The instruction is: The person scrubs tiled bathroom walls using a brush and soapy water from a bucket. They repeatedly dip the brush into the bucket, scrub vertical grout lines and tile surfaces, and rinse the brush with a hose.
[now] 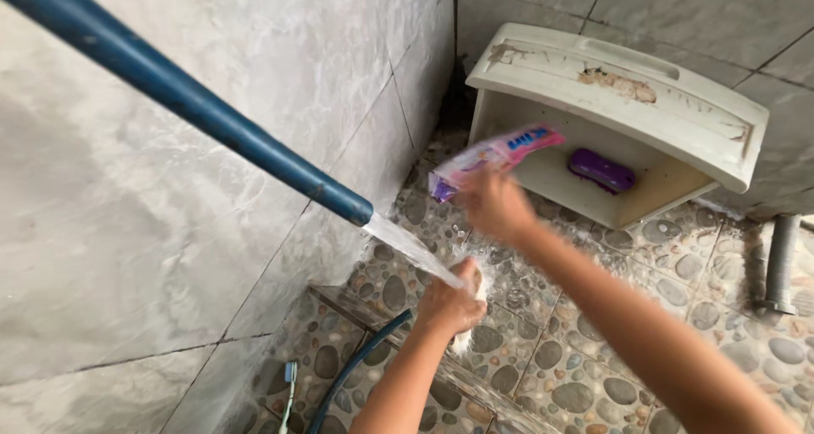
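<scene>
My right hand (494, 203) holds a pink and purple plastic packet (493, 156) tilted over the pebble floor, blurred by motion. Lower down, my left hand (451, 301) is closed around a small pale thing, too blurred to name, under a stream of water (414, 252). The water pours from the end of a blue pipe (203, 112) that crosses the view from the upper left. Splashes scatter around my left hand.
A cream plastic cabinet (619, 86) lies tipped against the far wall, with a purple brush (601, 170) inside. A dark hose (356, 366) and a toothbrush (288, 392) lie at the grey tiled wall's (170, 256) base. A grey ribbed drain pipe (778, 264) stands at right.
</scene>
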